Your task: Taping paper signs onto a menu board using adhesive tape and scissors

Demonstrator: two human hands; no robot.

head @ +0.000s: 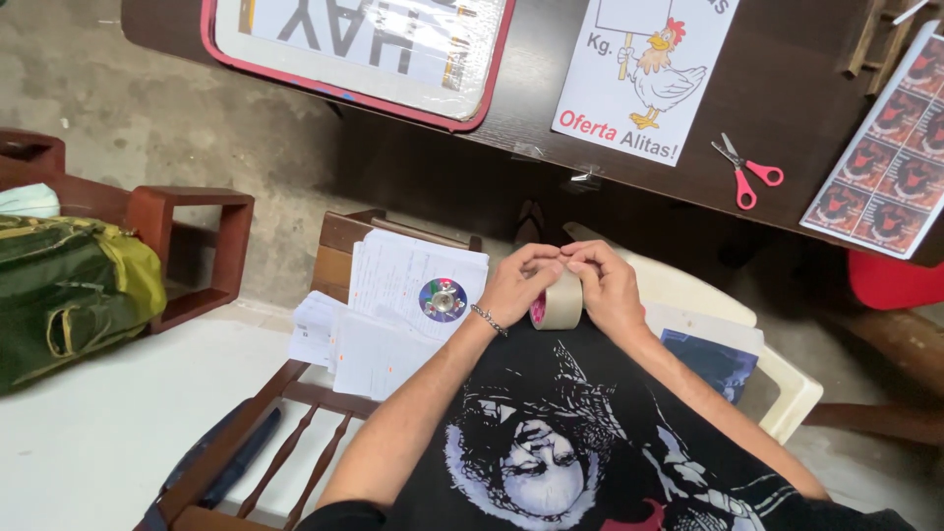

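- A grey concrete floor runs under a dark wooden table (pixel 787 59) at the top of the view; on it lie a poster with a cartoon chicken (pixel 644 74), red-handled scissors (pixel 744 169) and a sheet of dark printed pictures (pixel 890 157).
- A red-framed sign (pixel 359 49) also rests on the table.
- The person sits with a black printed shirt (pixel 551 442) in the lap area.
- The left hand (pixel 516 285) and right hand (pixel 607 283) are brought together, both clamped on a roll of tan packing tape (pixel 559 303), held just above the lap, fingertips meeting on its upper rim.
- To the left, a wooden chair holds a stack of papers (pixel 393 315) with a disc (pixel 442 300) on top; a green backpack (pixel 69 290) sits further left.
- Risk, as a judgement: the fingernails seem to be picking at the tape's edge, so the strip could split narrow or stick back down if lifted unevenly.
- The roll could also slip from the lap and fall to the floor if either grip loosens.
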